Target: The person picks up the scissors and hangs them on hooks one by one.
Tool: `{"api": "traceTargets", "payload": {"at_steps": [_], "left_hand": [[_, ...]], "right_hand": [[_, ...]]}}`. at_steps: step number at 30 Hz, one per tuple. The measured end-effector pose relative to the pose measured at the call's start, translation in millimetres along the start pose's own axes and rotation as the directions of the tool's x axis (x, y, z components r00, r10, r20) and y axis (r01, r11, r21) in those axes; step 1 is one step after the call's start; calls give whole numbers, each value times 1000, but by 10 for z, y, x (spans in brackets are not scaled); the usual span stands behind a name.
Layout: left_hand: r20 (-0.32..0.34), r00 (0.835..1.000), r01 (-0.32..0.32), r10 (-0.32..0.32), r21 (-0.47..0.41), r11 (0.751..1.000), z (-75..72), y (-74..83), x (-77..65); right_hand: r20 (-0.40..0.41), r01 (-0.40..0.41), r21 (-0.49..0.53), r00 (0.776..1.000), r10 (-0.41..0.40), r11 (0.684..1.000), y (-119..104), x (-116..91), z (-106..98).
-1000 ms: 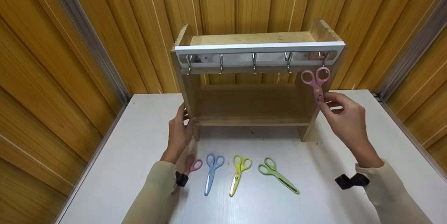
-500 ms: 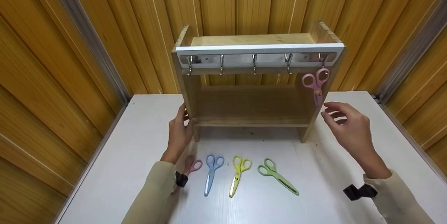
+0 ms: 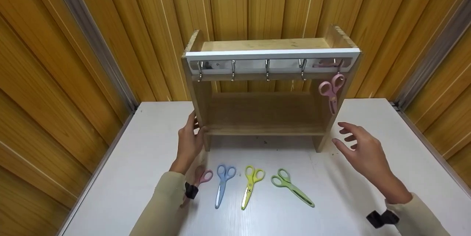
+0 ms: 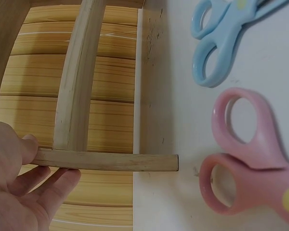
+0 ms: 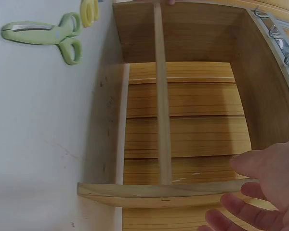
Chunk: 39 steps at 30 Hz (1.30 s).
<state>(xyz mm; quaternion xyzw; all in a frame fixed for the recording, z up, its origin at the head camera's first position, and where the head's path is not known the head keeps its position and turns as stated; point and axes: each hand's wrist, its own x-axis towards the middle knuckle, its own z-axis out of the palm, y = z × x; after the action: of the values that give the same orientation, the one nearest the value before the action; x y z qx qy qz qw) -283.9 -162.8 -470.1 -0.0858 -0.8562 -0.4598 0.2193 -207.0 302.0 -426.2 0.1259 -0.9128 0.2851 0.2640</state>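
A small wooden shelf point(image 3: 265, 133) stands on the white table, with a row of metal hooks point(image 3: 268, 70) along its upper front. Pink scissors point(image 3: 332, 96) hang by one handle loop from the rightmost hook. My left hand point(image 3: 189, 140) grips the shelf's left side panel point(image 4: 111, 160), thumb on the inner face and fingers on the outer. Below the hanging scissors, beside the right side panel point(image 5: 159, 191), my right hand point(image 3: 362, 151) holds nothing, its fingers loosely spread. On the table lie blue scissors point(image 3: 222, 186), yellow scissors point(image 3: 250, 186) and green scissors point(image 3: 293, 187).
Another pair of pink scissors point(image 4: 250, 159) lies by my left wrist, partly covered by it in the head view. The other hooks along the rail carry nothing. Yellow wood-patterned panels point(image 3: 265, 4) stand behind the table point(image 3: 154, 136) and at both sides.
My right hand has let go of the pink scissors, which now hang from the rightmost hook, and has moved down away from them. The left hand keeps its grip on the shelf.
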Motion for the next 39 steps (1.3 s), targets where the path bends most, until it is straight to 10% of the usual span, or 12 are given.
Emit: {"api": "traceTargets", "payload": {"at_steps": [15, 39], "left_hand": [[8, 1000, -8, 9, -13, 1000, -8, -6, -13], [-4, 1000, -8, 8, -12, 1000, -10, 11, -19]], "right_hand": [[331, -66, -92, 939, 93, 994, 1, -232, 199], [567, -16, -155, 817, 102, 988, -331, -537, 610]]}}
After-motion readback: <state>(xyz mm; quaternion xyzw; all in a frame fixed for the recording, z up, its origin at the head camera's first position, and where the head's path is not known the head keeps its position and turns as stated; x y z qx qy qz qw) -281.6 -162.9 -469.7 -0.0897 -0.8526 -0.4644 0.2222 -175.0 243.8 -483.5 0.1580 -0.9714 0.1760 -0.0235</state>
